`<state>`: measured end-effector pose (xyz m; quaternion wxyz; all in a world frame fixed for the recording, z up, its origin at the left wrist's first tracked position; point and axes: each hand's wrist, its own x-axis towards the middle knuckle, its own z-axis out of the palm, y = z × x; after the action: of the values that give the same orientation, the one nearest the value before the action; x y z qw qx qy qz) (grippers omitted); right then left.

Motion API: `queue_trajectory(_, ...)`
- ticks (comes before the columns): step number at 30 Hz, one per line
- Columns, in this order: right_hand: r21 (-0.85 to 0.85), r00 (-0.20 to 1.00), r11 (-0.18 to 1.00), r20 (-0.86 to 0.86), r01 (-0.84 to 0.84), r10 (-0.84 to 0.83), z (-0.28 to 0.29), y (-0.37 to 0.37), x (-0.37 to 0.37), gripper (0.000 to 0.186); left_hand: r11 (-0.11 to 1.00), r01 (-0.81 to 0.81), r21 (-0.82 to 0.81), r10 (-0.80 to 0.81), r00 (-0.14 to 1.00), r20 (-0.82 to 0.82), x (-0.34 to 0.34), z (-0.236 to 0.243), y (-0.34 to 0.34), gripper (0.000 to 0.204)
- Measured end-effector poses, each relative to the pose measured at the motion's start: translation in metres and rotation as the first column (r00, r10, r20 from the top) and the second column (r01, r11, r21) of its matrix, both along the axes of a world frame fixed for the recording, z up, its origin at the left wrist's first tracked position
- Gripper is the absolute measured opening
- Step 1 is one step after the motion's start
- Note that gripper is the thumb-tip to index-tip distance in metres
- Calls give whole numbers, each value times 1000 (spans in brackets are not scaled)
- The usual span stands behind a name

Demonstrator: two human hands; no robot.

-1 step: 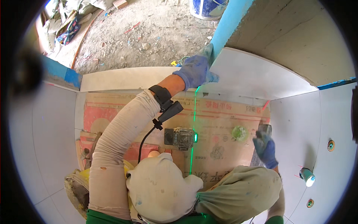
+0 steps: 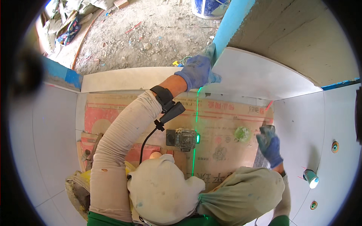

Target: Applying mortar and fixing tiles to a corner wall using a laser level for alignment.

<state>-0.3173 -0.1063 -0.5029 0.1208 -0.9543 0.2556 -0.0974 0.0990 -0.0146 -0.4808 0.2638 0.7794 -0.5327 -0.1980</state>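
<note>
My left hand, in a blue glove, grips the top edge of a white tile panel beside a light blue painted strip. My right hand, also gloved, is low at the right on a long dark grey object lying on the cardboard; its grip is unclear. A laser level sits in the middle and throws a green line toward my left hand. A pale green round item lies left of my right hand. My covered knees fill the lower middle.
Tiled walls rise on both sides, with pipe fittings on the right. A yellow bucket is at lower left. Beyond the panel are a rubble-strewn floor, a blue-and-white bucket and piled sacks.
My right hand has shifted very slightly to the right. My left hand stays in the same place on the panel.
</note>
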Motion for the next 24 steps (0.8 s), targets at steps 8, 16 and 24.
queue_trajectory(8,-129,644,657,-407,-743,648,1,-67,112,26,982,68,-174,-59,997,53,1,-8,-3,68)
queue_trajectory(16,-501,484,204,-529,-841,697,0,-117,188,23,984,116,-137,-132,984,-116,5,11,-10,98)
queue_trajectory(24,-359,743,650,-309,-669,594,6,-82,156,10,989,137,-55,-134,990,51,18,23,13,93)
